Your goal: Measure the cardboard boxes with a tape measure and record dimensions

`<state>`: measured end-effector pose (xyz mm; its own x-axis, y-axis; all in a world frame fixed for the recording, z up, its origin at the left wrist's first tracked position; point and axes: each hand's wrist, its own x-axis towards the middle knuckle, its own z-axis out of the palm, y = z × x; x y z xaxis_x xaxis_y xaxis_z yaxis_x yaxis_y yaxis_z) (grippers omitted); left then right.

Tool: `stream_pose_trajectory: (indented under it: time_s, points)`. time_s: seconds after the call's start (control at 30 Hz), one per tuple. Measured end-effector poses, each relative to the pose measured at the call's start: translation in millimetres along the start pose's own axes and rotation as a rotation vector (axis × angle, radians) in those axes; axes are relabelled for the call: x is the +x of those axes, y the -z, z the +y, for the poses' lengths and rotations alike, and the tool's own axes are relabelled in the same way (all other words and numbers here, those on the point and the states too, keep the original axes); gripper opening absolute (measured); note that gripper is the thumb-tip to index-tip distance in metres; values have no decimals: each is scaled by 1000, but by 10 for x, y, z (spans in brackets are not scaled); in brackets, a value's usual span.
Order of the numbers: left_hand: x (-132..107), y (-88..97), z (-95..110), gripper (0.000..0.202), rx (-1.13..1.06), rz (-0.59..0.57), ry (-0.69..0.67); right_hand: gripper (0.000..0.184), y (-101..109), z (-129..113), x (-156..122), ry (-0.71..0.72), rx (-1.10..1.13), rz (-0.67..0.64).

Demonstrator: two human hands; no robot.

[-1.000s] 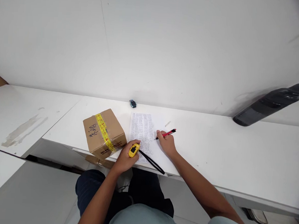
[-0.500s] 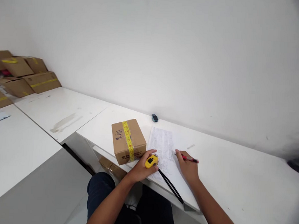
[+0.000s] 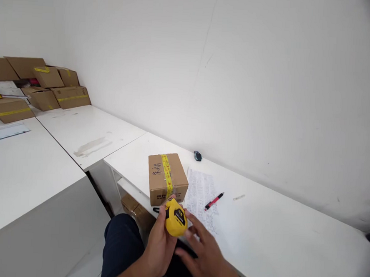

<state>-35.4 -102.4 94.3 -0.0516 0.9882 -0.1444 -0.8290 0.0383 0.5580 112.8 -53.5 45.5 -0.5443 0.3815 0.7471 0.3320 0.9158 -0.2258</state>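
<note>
My left hand (image 3: pixel 161 245) is closed around a yellow tape measure (image 3: pixel 176 218), raised in front of the near side of a cardboard box (image 3: pixel 178 169). At the right side of the tape measure is my right hand (image 3: pixel 201 248), its fingers bent and apart with the thumb lower down; whether the fingertips touch the case I cannot tell. The box is shut with yellow tape and has dark handwriting on top. A sheet of paper covered in writing (image 3: pixel 197 187) lies right of the box, and a red and black pen (image 3: pixel 214 201) rests on it.
A small dark device (image 3: pixel 197 156) sits by the wall behind the paper. A short clear strip (image 3: pixel 239 197) lies to the right. Several cardboard boxes (image 3: pixel 70 97) are stacked at the far left, and more boxes (image 3: pixel 137 208) stand under the white table (image 3: pixel 280 228).
The pen has left my right hand and lies on the paper. My right hand has moved left to the tape measure, which my left hand has turned and brought nearer. The view has shifted.
</note>
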Motion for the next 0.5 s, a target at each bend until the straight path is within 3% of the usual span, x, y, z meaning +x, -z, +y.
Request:
stream_pose_trajectory:
  time_s: [0.1, 0.3, 0.4, 0.5]
  points:
    - [-119, -33, 172, 42, -31, -54, 45, 66, -104, -207, 161, 133, 17, 53]
    - [-259, -19, 298, 30, 180, -94, 47, 61, -165, -31, 307, 191, 134, 220]
    - [-218, 47, 295, 28, 285, -17, -57, 63, -200, -62, 355, 102, 291, 247]
    - [-117, 188, 365, 28, 425, 98, -281, 70, -208, -169, 431, -59, 505, 308]
